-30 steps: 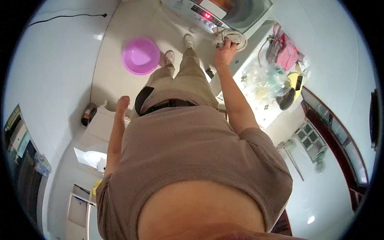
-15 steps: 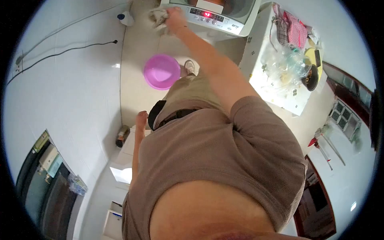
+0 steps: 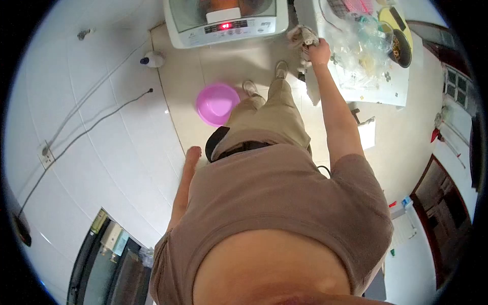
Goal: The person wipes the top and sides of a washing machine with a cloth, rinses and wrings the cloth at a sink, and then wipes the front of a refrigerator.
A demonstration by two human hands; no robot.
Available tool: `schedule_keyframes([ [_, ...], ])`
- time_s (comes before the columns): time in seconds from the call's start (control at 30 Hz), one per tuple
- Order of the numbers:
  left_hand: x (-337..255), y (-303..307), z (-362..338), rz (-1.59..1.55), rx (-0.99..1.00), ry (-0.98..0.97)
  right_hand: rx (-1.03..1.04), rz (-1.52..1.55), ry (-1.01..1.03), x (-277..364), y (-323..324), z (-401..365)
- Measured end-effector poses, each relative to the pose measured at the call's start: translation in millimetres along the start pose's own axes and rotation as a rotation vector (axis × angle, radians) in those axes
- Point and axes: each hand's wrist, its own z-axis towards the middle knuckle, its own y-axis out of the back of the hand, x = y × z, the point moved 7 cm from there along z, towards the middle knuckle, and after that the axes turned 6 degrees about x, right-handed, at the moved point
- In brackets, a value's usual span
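My right hand (image 3: 319, 52) is closed on a crumpled grey-beige cloth (image 3: 304, 39), held out at the table's left edge. Beyond it to the left stands a top-loading washing machine (image 3: 223, 25) with a lit red display. My left hand (image 3: 193, 154) hangs low at my left side, near the white wall, fingers curled; whether it holds anything is hidden. On the floor ahead of that hand sits a pink plastic basin (image 3: 217, 104), apart from it.
A table with a flowered white cover (image 3: 351, 94) stands at the right, bearing clear plastic bags (image 3: 358, 48), a dark pan (image 3: 401, 48) and a pink checked cloth (image 3: 358, 6). A white bottle (image 3: 152, 59) is by the wall. A black cable (image 3: 96, 127) runs along the wall.
My right hand has carried the cloth from the washing machine's left front corner across to the table's edge. My view has shifted, and both feet now show. My left hand still hangs low.
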Motion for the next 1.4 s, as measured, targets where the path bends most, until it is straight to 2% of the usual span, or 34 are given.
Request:
schedule_keyframes([
  [0.03, -8.0, 16.7, 16.5, 0.115, 0.003, -0.042, 0.036, 0.047, -0.071, -19.4, 6.1, -2.6],
  [0.1, -25.5, 65.3, 46.0, -0.134, -0.002, -0.064, 0.05, 0.115, -0.161, -43.8, 10.3, -10.1],
  [0.17, -66.1, 119.8, 63.2, -0.291, -0.137, -0.153, 0.106, 0.103, -0.166, -56.6, 7.6, -15.8],
  [0.2, -90.4, 145.1, 73.7, -0.315, -0.178, -0.172, 0.186, 0.258, -0.258, -60.2, 1.5, -17.2],
  [0.3, -163.1, 199.0, 108.7, -0.211, -0.287, -0.287, 0.138, 0.527, -0.265, -96.1, -51.8, -10.2],
  [0.37, -237.2, 221.1, 103.8, -0.244, -0.24, -0.336, 0.152, 0.593, -0.28, -75.5, -52.4, -1.7],
  [0.43, -310.9, 232.0, 90.8, -0.287, -0.203, -0.38, 0.133, 0.672, -0.231, -26.4, -21.8, 12.9],
  [0.5, -371.9, 237.3, 80.9, -0.29, -0.194, -0.478, 0.032, 1.0, -0.105, 27.2, 7.4, 29.5],
  [0.53, -401.4, 239.6, 77.2, -0.275, -0.184, -0.472, 0.027, 1.007, -0.122, 33.7, 6.9, 41.0],
  [0.6, -453.8, 248.4, 67.2, -0.255, -0.249, -0.518, 0.156, 0.837, 0.169, 63.8, -1.0, 57.6],
  [0.63, -472.8, 248.8, 67.9, -0.246, -0.238, -0.51, 0.158, 0.841, 0.154, 65.1, -9.6, 62.1],
  [0.7, -510.1, 256.6, 72.2, -0.21, -0.287, -0.62, 0.09, 0.627, 0.303, 75.3, -27.7, 67.6],
  [0.73, -529.3, 260.9, 73.5, -0.169, -0.319, -0.698, 0.119, 0.679, 0.233, 66.1, -47.3, 71.3],
  [0.77, -540.8, 264.0, 81.6, -0.16, -0.315, -0.695, 0.117, 0.686, 0.224, 57.8, -67.6, 75.3],
  [0.83, -565.7, 271.6, 93.2, -0.078, -0.406, -0.863, 0.272, 1.071, -0.127, 21.1, -130.0, 82.6],
  [0.9, -576.3, 273.9, 117.2, -0.022, -0.42, -0.886, 0.275, 0.987, -0.164, -4.5, -157.1, 90.9],
  [0.97, -587.9, 277.4, 129.9, 0.056, -0.573, -1.011, 0.28, 0.899, -0.189, -29.5, -190.4, 100.4],
  [1.03, -589.2, 272.3, 145.7, 0.082, -0.605, -1.035, 0.349, 0.765, -0.376, -64.8, -256.8, 100.9],
  [1.07, -588.4, 269.7, 147.6, 0.105, -0.635, -1.057, 0.324, 0.789, -0.377, -74.2, -277.4, 105.1],
  [1.1, -586.2, 266.5, 149.6, 0.109, -0.632, -1.052, 0.328, 0.793, -0.381, -67.4, -265.4, 109.7],
  [1.17, -584.1, 257.5, 152.8, 0.203, -0.657, -1.043, 0.364, 0.78, -0.312, -29.3, -192.8, 132.2],
  [1.2, -580.7, 252.8, 155.7, 0.225, -0.669, -1.027, 0.353, 0.944, -0.254, -5.3, -172.3, 138.3],
  [1.27, -580.9, 250.3, 157.4, 0.258, -0.645, -1.021, 0.156, 1.064, 0.103, 46.9, -117.6, 158.9],
  [1.3, -581.7, 249.2, 158.4, 0.293, -0.637, -1.016, 0.11, 1.024, 0.209, 68.9, -89.7, 168.7],
  [1.33, -580.7, 247.6, 160.2, 0.308, -0.644, -1.0, 0.062, 0.985, 0.318, 86.4, -71.3, 177.3],
  [1.4, -582.0, 246.4, 161.6, 0.331, -0.638, -0.991, 0.081, 1.023, 0.302, 94.6, -84.0, 199.8],
])
